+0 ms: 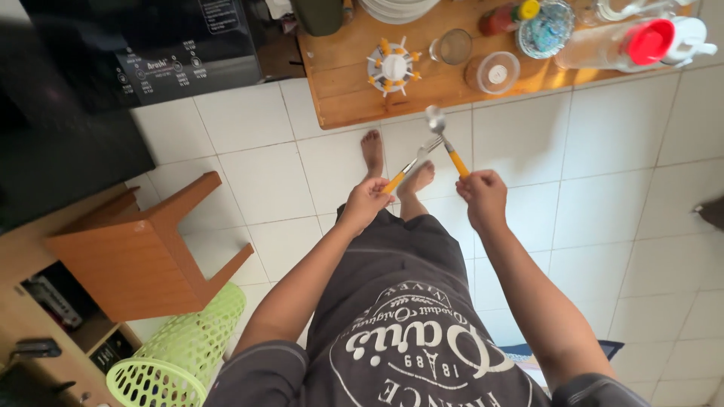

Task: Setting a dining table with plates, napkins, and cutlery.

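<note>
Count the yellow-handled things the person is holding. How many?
2. The yellow-handled metal fork is in the left hand; the yellow-handled metal spoon is in the right hand. They cross at the metal ends. More may sit in the white round holder.

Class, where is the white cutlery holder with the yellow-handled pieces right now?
In the head view, the cutlery holder stands on the wooden table, left of a glass.

A spoon [445,139] with a yellow handle and steel bowl stands tilted just above the frame's middle, bowl up and leaning left. A fork [411,166], or so its blurred steel end suggests, has the same yellow handle and slants up to the right. Their metal ends cross, seemingly touching.
</note>
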